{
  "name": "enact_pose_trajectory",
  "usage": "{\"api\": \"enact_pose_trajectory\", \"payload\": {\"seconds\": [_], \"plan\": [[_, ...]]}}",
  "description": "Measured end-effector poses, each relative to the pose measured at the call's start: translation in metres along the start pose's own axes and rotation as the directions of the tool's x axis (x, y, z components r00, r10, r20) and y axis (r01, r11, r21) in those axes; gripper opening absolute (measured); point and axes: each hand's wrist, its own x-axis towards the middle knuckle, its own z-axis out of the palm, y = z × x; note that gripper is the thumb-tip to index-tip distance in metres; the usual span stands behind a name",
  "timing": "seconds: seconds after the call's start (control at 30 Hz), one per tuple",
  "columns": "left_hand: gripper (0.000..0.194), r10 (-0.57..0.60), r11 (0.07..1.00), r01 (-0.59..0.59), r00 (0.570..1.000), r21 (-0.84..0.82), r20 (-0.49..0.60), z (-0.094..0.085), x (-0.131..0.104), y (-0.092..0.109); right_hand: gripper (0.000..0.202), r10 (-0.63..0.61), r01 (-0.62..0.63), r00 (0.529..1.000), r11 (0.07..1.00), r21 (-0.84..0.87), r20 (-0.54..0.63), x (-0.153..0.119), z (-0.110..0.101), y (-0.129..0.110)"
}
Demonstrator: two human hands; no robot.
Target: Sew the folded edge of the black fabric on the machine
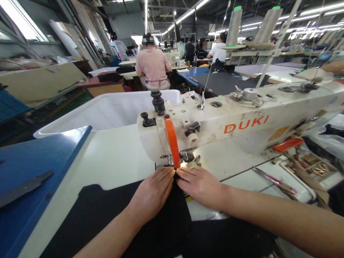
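A white sewing machine (215,125) with an orange guard bar on its head stands in front of me. Black fabric (113,211) lies over the white table and runs up to the needle area. My left hand (154,191) pinches the fabric's edge just below the orange bar. Close beside it, my right hand (200,184) has its fingers pressed together on the same edge, thumb and fingertips near the lit presser foot. The fingertips of both hands almost meet. The needle and the foot are mostly hidden behind the bar and fingers.
Pink-handled scissors (276,181) lie right of the machine near a tray of small parts (317,166). A blue board (64,150) with a dark flat piece (25,188) is at left. Behind stands a white bin (113,107). Thread cones (234,27) rise at upper right. Several people sit further back.
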Motion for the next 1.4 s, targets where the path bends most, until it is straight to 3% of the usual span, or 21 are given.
{"api": "enact_pose_trajectory", "payload": {"seconds": [0.77, 1.4], "plan": [[0.027, 0.04, 0.999, -0.04, 0.999, 0.031, -0.012, 0.0047, 0.0009, -0.0073, 0.014, 0.04, -0.04, 0.999, 0.999, 0.024, -0.006, 0.003, 0.0037, -0.0012], [0.026, -0.012, 1.0, 0.012, 1.0, -0.015, 0.003, 0.0019, 0.0026, -0.0051, 0.014, 0.051, -0.054, 0.998, 0.997, 0.062, 0.043, 0.0034, 0.0044, -0.0009]]}}
